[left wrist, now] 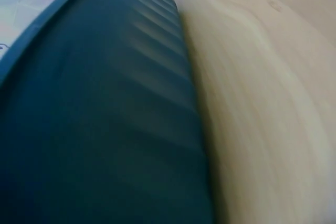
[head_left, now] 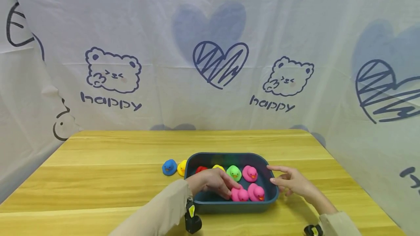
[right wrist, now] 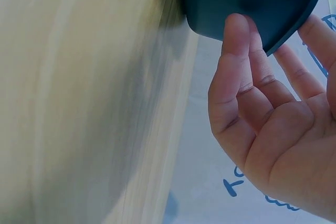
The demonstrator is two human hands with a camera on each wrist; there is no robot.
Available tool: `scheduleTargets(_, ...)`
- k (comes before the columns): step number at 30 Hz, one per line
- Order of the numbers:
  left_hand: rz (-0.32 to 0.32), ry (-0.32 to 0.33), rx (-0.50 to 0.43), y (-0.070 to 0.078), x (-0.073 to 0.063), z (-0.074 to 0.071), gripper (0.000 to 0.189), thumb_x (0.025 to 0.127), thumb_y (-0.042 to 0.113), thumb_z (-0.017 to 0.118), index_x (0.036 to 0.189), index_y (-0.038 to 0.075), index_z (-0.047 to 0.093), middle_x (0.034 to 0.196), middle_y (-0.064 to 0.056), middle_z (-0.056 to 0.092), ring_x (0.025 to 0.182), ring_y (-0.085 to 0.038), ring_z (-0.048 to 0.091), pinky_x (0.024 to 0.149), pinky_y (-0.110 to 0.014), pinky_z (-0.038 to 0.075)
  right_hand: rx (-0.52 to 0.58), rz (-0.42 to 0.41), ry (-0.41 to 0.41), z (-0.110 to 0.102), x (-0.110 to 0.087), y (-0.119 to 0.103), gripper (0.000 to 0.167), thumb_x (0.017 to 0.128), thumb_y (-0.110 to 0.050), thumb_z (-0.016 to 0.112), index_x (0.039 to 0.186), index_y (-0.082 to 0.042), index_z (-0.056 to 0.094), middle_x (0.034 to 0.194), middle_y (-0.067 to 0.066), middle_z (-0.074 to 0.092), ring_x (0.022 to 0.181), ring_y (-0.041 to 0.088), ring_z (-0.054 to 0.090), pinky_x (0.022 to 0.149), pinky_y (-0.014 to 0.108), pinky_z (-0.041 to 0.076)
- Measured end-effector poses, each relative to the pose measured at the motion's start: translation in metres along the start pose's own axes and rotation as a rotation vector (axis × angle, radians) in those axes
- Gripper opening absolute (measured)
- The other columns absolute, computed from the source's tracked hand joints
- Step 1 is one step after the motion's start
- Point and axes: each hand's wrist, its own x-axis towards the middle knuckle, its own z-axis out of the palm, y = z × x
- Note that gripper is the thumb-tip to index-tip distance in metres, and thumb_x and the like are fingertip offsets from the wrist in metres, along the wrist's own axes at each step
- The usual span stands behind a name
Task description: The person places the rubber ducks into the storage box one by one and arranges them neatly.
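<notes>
Inside a dark blue-green bin (head_left: 229,208), my left hand (head_left: 211,180) pinches a pink rubber duck (head_left: 240,194) between thumb and fingers. Right beside that duck sits another pink duck (head_left: 256,192). Along the bin's far side are a third pink duck (head_left: 250,173), a green duck (head_left: 234,173), a yellow duck (head_left: 218,167) and a red duck (head_left: 201,169), the last two partly hidden by my left hand. My right hand (head_left: 293,182) touches the bin's right end, its fairly straight fingertips at the rim and outer wall; the right wrist view shows these fingers (right wrist: 237,38) close.
Left of the bin, a blue duck (head_left: 169,167) and a yellow duck (head_left: 182,168) stand on the wooden table (head_left: 108,170), the yellow one partly covered by the bin. A printed cloth (head_left: 170,72) hangs behind the table and along its sides.
</notes>
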Motion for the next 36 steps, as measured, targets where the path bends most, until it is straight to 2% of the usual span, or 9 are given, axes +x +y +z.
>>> scheduleTargets(4,0.006,0.011,-0.005,0.0,-0.001,0.0,0.031,0.078,-0.016,0.054,0.107,-0.008,0.061,0.095,-0.015,0.064,0.072,-0.021,0.063,0.07,-0.037,0.051,-0.001,0.012,0.001,0.001,0.0,0.0,0.056,0.088,-0.019,0.057,0.133,0.006,0.034,0.079,0.01,0.06,0.057,0.013,0.047,0.044,0.024,0.042)
scheduleTargets(9,0.018,0.087,0.019,0.003,-0.004,0.001,0.027,0.076,-0.016,0.058,0.101,-0.008,0.064,0.088,-0.015,0.065,0.064,-0.018,0.062,0.065,-0.037,0.052,0.006,0.023,0.0,0.003,0.0,-0.001,0.057,0.088,-0.02,0.058,0.133,0.005,0.034,0.078,0.009,0.06,0.058,0.013,0.047,0.045,0.024,0.042)
scheduleTargets(13,0.015,0.13,0.064,0.007,-0.009,-0.001,0.023,0.076,-0.014,0.06,0.097,-0.006,0.066,0.086,-0.013,0.065,0.069,-0.024,0.064,0.06,-0.038,0.052,0.008,0.016,-0.005,0.003,0.0,-0.001,0.056,0.088,-0.019,0.057,0.133,0.006,0.034,0.079,0.01,0.06,0.058,0.013,0.047,0.045,0.023,0.041)
scheduleTargets(18,0.005,0.14,0.128,0.009,-0.012,-0.003,0.017,0.078,-0.008,0.061,0.093,-0.004,0.067,0.084,-0.011,0.066,0.072,-0.026,0.064,0.055,-0.037,0.052,0.012,0.022,-0.007,0.003,0.0,-0.002,0.055,0.089,-0.018,0.056,0.133,0.006,0.033,0.079,0.009,0.059,0.057,0.013,0.046,0.044,0.022,0.04)
scheduleTargets(25,0.032,0.128,0.173,0.014,-0.018,-0.007,0.014,0.081,-0.001,0.062,0.094,-0.004,0.066,0.084,-0.013,0.066,0.073,-0.024,0.064,0.058,-0.037,0.052,0.016,0.028,-0.011,0.002,0.0,-0.002,0.057,0.088,-0.019,0.057,0.133,0.006,0.033,0.079,0.009,0.059,0.057,0.012,0.046,0.044,0.021,0.039)
scheduleTargets(36,0.116,0.172,0.123,0.022,-0.032,-0.017,0.022,0.085,0.008,0.059,0.101,-0.006,0.064,0.092,-0.016,0.065,0.075,-0.021,0.064,0.058,-0.032,0.051,0.029,0.001,-0.015,0.0,0.0,0.0,0.056,0.089,-0.017,0.056,0.133,0.007,0.032,0.078,0.01,0.059,0.057,0.013,0.048,0.043,0.022,0.039)
